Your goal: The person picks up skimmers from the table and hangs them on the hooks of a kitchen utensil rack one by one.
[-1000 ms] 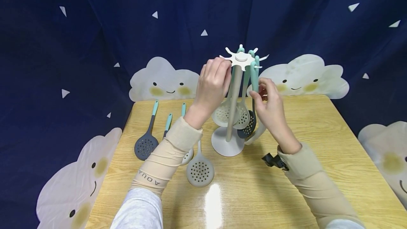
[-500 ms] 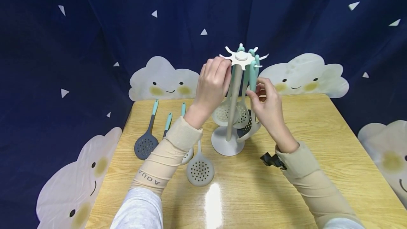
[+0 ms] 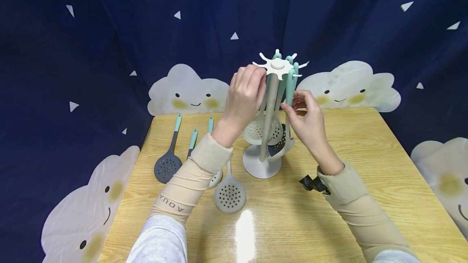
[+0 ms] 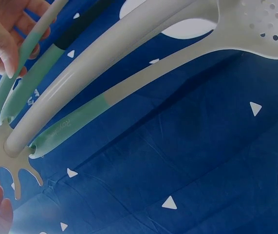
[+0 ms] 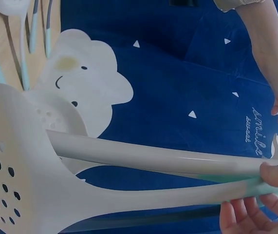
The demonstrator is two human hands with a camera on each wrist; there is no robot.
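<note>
A white utensil rack (image 3: 269, 121) stands on its round base, with a star-shaped crown of hooks. My left hand (image 3: 244, 90) holds the crown at its left side, fingers curled over a hook; the fingertips are hidden in the head view. With thumb and fingers, my right hand (image 3: 308, 115) pinches the turquoise handle of a grey skimmer (image 5: 22, 165), whose top end sits on a right-hand hook. Behind it hang a dark skimmer (image 3: 279, 143) and pale perforated utensils, including a skimmer (image 3: 254, 131) left of the pole.
On the wooden table (image 3: 329, 222), left of the rack, lie a dark skimmer (image 3: 167, 168), a grey skimmer (image 3: 230, 195), a turquoise-handled utensil (image 3: 193, 139) and a pale perforated one (image 3: 216, 180), partly behind my left forearm. A blue curtain (image 3: 219, 3) hangs behind.
My right hand has shifted slightly left, and the lower end of the grey skimmer has swung left toward the pole, across the dark skimmer. The left hand stays on the crown.
</note>
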